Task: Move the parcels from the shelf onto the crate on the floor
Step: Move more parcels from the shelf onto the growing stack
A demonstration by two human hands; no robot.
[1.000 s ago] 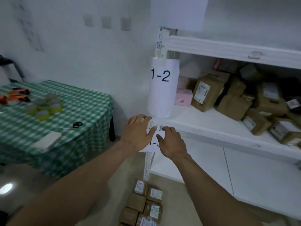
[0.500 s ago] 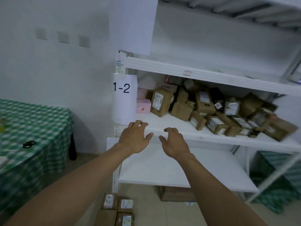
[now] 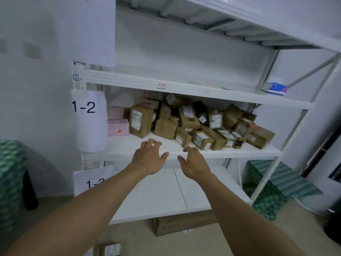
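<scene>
Hovering at the front edge of the shelf (image 3: 125,145), the left hand (image 3: 149,158) and right hand (image 3: 194,163) carry nothing, each grip loosely curled. Parcels (image 3: 188,118) sit heaped just behind, leaning on one another; tugging a low one would likely tip neighbours over the edge onto the floor (image 3: 203,242).

Parcels (image 3: 193,124) are lying piled on the shelf (image 3: 254,149), behind both hands reaching at its front edge.
</scene>
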